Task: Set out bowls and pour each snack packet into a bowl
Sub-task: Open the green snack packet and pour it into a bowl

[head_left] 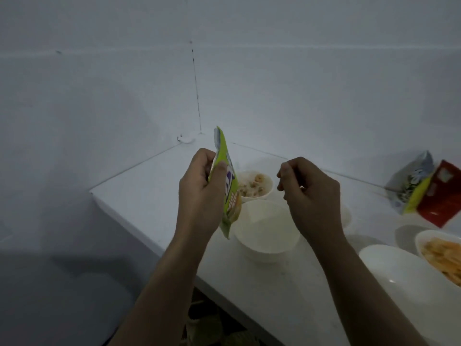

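While two bowls already hold snacks, the job looks only partly done: the left hand (202, 193) grips a green packet (225, 186) upright above the near-left rim of an empty bowl (265, 228), and nothing is pouring from it. The right hand (309, 196) hangs just to the packet's three o'clock, over the same bowl, fingers curled; thumb and forefinger seem pinched together, but I cannot tell whether they hold a torn strip or nothing at all. Whether the packet is open is also unclear.

Judged from how things lie, what remains is to tip this packet into the empty bowl, and perhaps to fill the others.

Count, on the white table (154, 196):
- Bowls: five at least partly visible. A ring-snack bowl (254, 186) at the empty bowl's twelve o'clock; one mostly hidden behind the right wrist (347, 216); a large empty one (404, 278) at four o'clock; a chip bowl (441, 255) cut by the right edge.
- Packets: three. The green one in hand, plus a silver-yellow one (411, 186) and a red one (441, 196), touching each other at two o'clock, apparently spent.
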A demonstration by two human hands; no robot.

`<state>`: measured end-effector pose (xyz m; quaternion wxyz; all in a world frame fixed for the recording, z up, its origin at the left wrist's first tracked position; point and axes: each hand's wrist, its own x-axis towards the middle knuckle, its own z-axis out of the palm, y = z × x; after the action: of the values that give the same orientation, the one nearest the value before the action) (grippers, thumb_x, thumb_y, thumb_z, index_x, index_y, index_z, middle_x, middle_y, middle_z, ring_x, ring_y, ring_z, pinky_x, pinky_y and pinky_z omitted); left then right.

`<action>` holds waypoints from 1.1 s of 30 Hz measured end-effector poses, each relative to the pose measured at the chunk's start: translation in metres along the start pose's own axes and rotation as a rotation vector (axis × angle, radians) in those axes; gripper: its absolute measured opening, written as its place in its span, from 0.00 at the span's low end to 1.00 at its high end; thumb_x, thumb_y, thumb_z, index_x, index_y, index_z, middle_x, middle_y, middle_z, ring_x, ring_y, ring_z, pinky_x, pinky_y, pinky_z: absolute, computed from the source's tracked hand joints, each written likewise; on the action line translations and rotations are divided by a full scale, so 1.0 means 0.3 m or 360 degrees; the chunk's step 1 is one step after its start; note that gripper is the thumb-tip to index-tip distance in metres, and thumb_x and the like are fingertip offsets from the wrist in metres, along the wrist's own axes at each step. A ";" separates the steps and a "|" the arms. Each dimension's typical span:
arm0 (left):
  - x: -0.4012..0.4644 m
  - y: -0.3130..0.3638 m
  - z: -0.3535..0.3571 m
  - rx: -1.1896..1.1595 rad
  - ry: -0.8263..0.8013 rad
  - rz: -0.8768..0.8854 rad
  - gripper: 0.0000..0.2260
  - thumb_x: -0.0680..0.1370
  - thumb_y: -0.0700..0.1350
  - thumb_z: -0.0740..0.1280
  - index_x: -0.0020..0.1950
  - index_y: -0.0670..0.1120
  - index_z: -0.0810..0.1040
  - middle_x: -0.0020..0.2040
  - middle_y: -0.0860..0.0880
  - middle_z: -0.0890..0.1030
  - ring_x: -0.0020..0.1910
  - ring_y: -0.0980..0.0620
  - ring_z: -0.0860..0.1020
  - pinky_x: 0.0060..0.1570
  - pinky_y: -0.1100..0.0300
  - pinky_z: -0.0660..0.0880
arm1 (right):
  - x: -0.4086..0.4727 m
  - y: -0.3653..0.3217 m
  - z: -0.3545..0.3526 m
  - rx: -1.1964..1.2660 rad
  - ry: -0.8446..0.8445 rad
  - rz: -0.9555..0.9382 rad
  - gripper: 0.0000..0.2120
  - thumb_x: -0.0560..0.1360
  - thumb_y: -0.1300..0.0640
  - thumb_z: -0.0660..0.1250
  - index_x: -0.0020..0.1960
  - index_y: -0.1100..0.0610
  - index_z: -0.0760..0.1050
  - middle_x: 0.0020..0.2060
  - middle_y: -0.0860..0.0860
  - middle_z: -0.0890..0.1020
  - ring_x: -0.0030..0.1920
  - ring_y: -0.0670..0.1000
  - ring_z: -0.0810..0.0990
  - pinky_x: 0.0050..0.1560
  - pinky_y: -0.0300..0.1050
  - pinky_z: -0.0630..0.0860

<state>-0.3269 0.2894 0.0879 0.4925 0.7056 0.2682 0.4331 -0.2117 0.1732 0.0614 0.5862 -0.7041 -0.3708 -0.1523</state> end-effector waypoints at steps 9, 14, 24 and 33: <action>0.337 -0.255 -0.136 0.0207 -0.0534 -0.0135 0.08 0.81 0.46 0.60 0.45 0.42 0.70 0.44 0.43 0.80 0.44 0.45 0.81 0.38 0.57 0.76 | 0.040 0.026 0.394 -0.0108 -0.0077 0.0361 0.12 0.80 0.56 0.63 0.38 0.53 0.76 0.30 0.48 0.80 0.33 0.51 0.79 0.37 0.51 0.78; 0.409 -0.388 -0.134 0.0251 -0.0974 -0.0302 0.08 0.79 0.47 0.61 0.46 0.42 0.72 0.47 0.40 0.80 0.49 0.41 0.80 0.42 0.52 0.75 | 0.027 0.047 0.533 -0.0053 -0.0150 0.0754 0.13 0.80 0.56 0.62 0.38 0.55 0.77 0.32 0.50 0.82 0.29 0.46 0.78 0.30 0.42 0.76; 0.479 -0.508 -0.108 -0.0207 -0.1584 -0.0563 0.12 0.82 0.57 0.58 0.54 0.57 0.80 0.43 0.52 0.84 0.40 0.56 0.83 0.39 0.61 0.78 | -0.005 0.055 0.613 0.0191 -0.0093 0.1335 0.18 0.82 0.50 0.61 0.50 0.67 0.74 0.35 0.56 0.78 0.34 0.50 0.78 0.32 0.40 0.77; 0.526 -0.548 -0.080 -0.0376 -0.1818 -0.0665 0.13 0.82 0.49 0.58 0.56 0.43 0.78 0.34 0.51 0.80 0.35 0.54 0.80 0.43 0.58 0.75 | 0.027 0.018 0.619 0.0089 -0.0167 0.1495 0.20 0.81 0.44 0.60 0.51 0.61 0.77 0.37 0.52 0.80 0.36 0.49 0.79 0.39 0.44 0.80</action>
<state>-0.2640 0.4885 -0.0064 0.7075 0.6992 0.0450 -0.0919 -0.2435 0.3499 0.0134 0.5908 -0.7863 -0.0454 0.1750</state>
